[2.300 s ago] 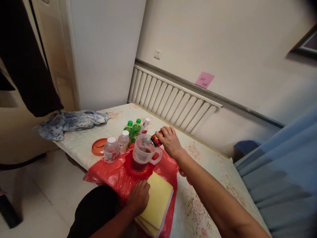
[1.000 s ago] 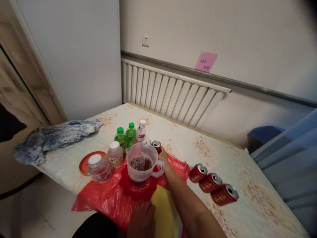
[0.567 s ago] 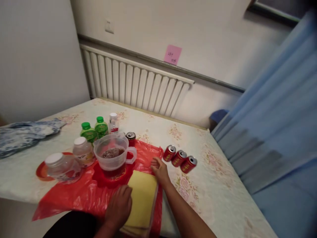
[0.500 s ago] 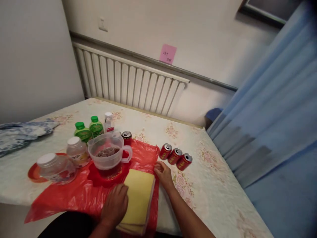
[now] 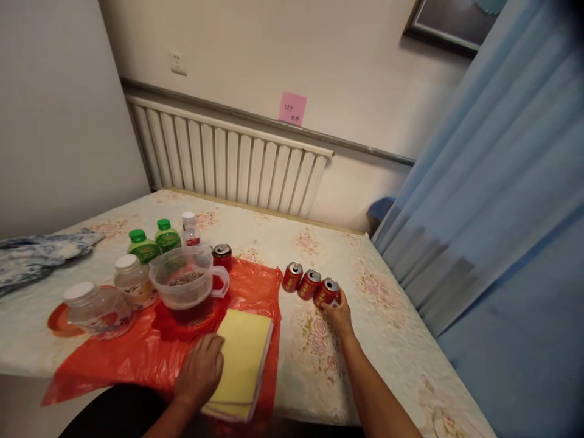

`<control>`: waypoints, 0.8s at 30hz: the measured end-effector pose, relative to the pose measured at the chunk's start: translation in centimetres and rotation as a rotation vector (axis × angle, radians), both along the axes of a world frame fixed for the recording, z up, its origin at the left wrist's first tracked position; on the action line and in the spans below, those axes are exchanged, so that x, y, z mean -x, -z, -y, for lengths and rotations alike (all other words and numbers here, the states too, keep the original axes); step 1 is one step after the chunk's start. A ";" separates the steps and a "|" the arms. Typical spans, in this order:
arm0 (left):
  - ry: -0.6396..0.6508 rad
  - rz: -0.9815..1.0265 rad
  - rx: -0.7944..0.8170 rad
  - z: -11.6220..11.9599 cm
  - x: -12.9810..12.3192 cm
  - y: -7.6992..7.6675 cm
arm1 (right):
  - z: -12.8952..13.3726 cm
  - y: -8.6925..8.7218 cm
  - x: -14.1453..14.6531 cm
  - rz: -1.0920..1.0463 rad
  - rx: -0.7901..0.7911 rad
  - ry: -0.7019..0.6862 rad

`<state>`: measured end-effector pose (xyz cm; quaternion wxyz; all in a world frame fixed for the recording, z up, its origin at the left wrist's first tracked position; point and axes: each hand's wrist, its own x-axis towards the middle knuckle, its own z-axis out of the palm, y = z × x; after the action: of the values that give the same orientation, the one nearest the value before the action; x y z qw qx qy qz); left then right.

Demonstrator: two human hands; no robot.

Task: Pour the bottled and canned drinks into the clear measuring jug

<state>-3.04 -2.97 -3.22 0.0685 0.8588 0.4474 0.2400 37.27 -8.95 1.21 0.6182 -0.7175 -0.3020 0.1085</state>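
My right hand (image 5: 338, 311) has its fingers round the lower part of the rightmost red can (image 5: 325, 294), which stands upright on the table. Two more red cans, a middle one (image 5: 309, 285) and a left one (image 5: 292, 277), stand in a row beside it. My left hand (image 5: 201, 368), its fingers curled together, rests at the left edge of a yellow pad (image 5: 241, 359); whether it grips anything is hidden. Behind that hand, a clear measuring jug (image 5: 180, 292) with dark liquid sits over a red dish (image 5: 166, 325).
A red plastic sheet (image 5: 116, 356) lies under the pad and dish. Two clear jars, an orange lid (image 5: 57, 319), two green-capped bottles, a white-capped bottle (image 5: 190, 230) and another can (image 5: 222, 257) stand at the left. A blue curtain (image 5: 460, 182) hangs at the right.
My right hand has moved right from the edge of the red sheet to the rightmost can and taken hold of it. My left hand stays by the pad. The camera view has shifted slightly.
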 end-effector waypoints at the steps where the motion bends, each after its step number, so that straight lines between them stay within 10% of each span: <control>1: 0.001 0.001 0.003 0.0 0.0 0.0 | -0.4 -0.2 -0.1 -0.014 -0.006 -0.039; 16: -0.007 0.002 0.034 0.5 -0.1 -0.7 | 0.5 -0.7 6.9 0.039 0.024 -0.160; 24: -0.042 -0.014 0.092 1.1 -0.3 -1.2 | -4.1 -7.7 12.7 0.464 -0.041 -0.370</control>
<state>-2.77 -4.03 -2.03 0.1001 0.8468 0.4763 0.2146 24.54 -4.86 8.88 0.5165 -0.6434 -0.5632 0.0462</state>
